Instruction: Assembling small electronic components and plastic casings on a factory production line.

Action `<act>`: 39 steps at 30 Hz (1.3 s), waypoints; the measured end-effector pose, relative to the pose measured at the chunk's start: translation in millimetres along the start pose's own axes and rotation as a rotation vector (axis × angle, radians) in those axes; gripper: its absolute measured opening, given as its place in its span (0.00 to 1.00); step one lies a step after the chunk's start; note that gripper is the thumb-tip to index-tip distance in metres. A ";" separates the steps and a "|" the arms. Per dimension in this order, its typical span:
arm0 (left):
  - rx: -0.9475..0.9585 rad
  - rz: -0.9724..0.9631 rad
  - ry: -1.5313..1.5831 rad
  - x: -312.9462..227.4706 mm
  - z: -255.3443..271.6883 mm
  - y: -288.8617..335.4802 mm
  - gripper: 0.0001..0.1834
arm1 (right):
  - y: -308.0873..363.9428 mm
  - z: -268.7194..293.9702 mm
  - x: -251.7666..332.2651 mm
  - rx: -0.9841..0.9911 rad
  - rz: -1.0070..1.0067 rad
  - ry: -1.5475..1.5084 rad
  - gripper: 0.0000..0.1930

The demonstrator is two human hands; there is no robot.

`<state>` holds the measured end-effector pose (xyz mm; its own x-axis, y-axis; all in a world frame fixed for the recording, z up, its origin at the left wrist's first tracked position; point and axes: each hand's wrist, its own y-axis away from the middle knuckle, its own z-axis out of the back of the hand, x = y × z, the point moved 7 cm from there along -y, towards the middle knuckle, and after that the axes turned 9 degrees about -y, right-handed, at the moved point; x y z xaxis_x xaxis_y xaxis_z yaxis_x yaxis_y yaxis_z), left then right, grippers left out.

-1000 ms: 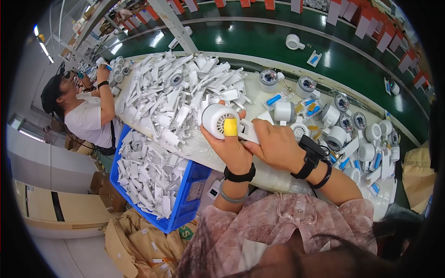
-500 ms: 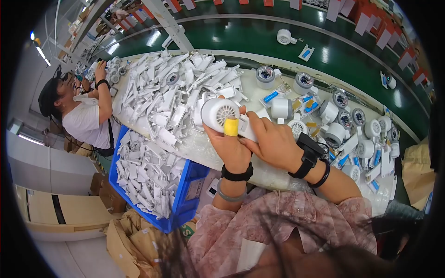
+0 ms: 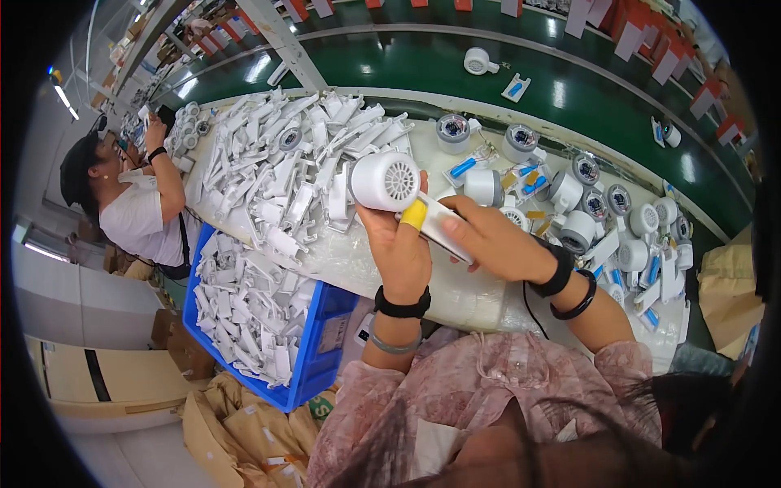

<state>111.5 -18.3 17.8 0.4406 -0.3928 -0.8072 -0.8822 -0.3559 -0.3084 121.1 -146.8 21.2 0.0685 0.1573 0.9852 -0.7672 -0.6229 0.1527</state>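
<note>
White parts (image 3: 281, 175) strew the table (image 3: 455, 294) beside the green belt (image 3: 423, 69).

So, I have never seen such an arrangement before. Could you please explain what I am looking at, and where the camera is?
There is no robot here: these are a person's own two hands. The camera sits on that person's head, looking down; its wide lens bends straight edges. The left hand supports the round, grilled head of a white device, and the right hand holds its handle-like part. On the pale table, loose white parts lie heaped to the left; round white units and small blue pieces lie to the right.
</note>
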 end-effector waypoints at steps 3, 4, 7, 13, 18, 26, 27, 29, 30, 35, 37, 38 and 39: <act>-0.018 -0.001 0.073 1.6 3.4 -2.6 0.34 | 1.6 5.9 -3.7 0.073 -0.064 -0.177 0.27; -0.026 -0.002 0.056 1.5 3.4 -2.7 0.34 | 3.3 6.6 -7.4 0.108 -0.141 -0.209 0.25; -0.035 0.001 0.064 -1.3 5.1 -1.7 0.33 | 8.3 2.0 -2.4 0.145 -0.141 -0.171 0.26; 0.016 -0.007 0.112 -12.3 -2.1 1.8 0.33 | 10.6 -0.7 2.1 0.159 -0.192 -0.437 0.21; -0.044 -0.028 0.087 -25.6 -11.5 3.7 0.34 | 9.8 0.7 3.8 0.172 -0.080 -0.400 0.19; 0.002 0.104 0.304 -3.7 3.3 -18.4 0.24 | 17.0 10.7 7.8 0.186 -0.134 -0.535 0.21; 0.020 0.101 0.310 -3.7 5.1 -22.8 0.24 | 20.4 15.5 8.7 0.186 -0.184 -0.468 0.20; 0.040 0.105 0.192 -4.5 7.3 -34.9 0.25 | 29.6 26.9 15.2 0.165 -0.219 -0.396 0.19; 0.028 0.150 0.112 -9.3 4.6 -40.9 0.26 | 36.0 30.1 21.7 0.175 -0.135 -0.273 0.19; 0.235 0.219 -0.185 -34.9 -35.4 -102.4 0.27 | 84.6 44.1 54.6 0.154 0.024 -0.183 0.17; 0.360 0.229 -0.290 -22.1 -51.5 -138.6 0.34 | 105.8 50.4 66.3 0.144 0.077 -0.234 0.15; 0.392 0.212 -0.344 -5.0 -55.8 -160.5 0.35 | 115.4 56.6 68.3 0.091 0.081 -0.322 0.14; 0.419 0.193 -0.398 16.6 -58.0 -183.4 0.36 | 121.5 62.3 72.7 0.041 0.084 -0.409 0.13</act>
<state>290.2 -8.7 90.1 0.2413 -0.0415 -0.9696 -0.9659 0.0862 -0.2440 72.5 -258.8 116.3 0.2610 -0.2075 0.9428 -0.7553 -0.6521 0.0655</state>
